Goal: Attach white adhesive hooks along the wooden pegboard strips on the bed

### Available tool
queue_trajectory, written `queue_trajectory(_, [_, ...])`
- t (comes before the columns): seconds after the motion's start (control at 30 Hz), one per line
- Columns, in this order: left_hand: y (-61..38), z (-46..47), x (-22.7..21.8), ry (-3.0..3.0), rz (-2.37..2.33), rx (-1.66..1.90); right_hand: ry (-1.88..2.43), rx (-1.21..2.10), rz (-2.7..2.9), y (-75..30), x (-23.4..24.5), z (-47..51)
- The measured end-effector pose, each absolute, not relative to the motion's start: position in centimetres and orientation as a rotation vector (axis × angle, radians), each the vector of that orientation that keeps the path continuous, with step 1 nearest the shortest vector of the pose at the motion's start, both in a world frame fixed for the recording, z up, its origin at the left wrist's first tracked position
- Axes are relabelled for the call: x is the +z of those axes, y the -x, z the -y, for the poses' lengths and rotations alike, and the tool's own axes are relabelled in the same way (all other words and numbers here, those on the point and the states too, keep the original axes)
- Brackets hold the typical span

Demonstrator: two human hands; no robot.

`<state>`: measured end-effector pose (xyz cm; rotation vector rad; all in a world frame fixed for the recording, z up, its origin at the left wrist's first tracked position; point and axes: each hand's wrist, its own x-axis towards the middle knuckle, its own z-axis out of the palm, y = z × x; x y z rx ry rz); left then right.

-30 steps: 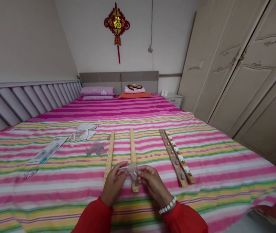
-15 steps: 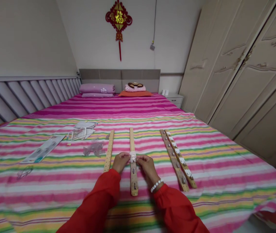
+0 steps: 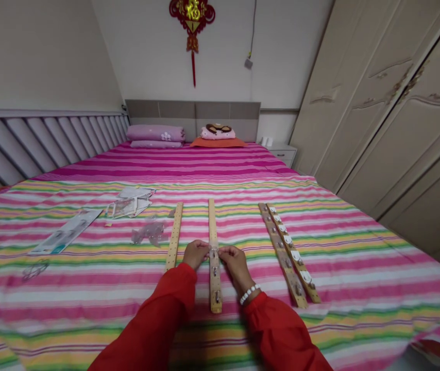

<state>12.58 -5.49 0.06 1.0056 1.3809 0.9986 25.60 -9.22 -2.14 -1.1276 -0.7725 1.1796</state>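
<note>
A narrow wooden strip (image 3: 212,221) lies lengthwise in front of me, with small metal hook-like fittings (image 3: 215,271) along its near half. Across it sits a small clear square with a metal hook-like part (image 3: 214,249). My left hand (image 3: 196,254) pinches the clear square's left side. From the right, my right hand (image 3: 236,263) is closed at the opposite side, thumb and finger pressed together. The fingertips partly hide the piece, and whether it is pressed flat is too small to tell. Another wooden strip (image 3: 175,232), dotted with holes, lies left of my left hand.
To the right lie two strips side by side, one with clear-backed fittings (image 3: 282,251) and one with white pieces (image 3: 295,255). On the left are crumpled clear plastic (image 3: 148,232), opened packaging (image 3: 130,202), a long package (image 3: 67,232) and a wire loop (image 3: 35,269). Everything rests on a striped bedspread (image 3: 100,299).
The view has tilted slightly downward. Both hands stay at the strip's middle; the piece between them, whitish before, now looks clearer and lower against the wood.
</note>
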Motion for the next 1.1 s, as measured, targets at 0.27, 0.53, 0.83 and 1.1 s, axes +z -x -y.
queue_trajectory(0.27, [-12.7, 5.2, 0.0, -1.043, -1.402, 0.992, 1.145, 1.18, 0.748, -25.6, -2.5, 9.1])
queue_trajectory(0.53, [-13.0, 5.2, -0.1, -1.045, -1.435, 0.993, 1.187, 1.148, 0.753, -25.4, -2.7, 8.9])
queue_trajectory(0.83, [-13.1, 4.8, 0.5, -1.074, -1.524, 0.88, 1.236, 1.187, 0.684, -25.4, -2.5, 8.7])
queue_trajectory(1.1, [-12.8, 4.2, 2.0, -1.098, -1.555, 0.684, 1.349, 1.275, 0.62, -25.4, -1.2, 8.5])
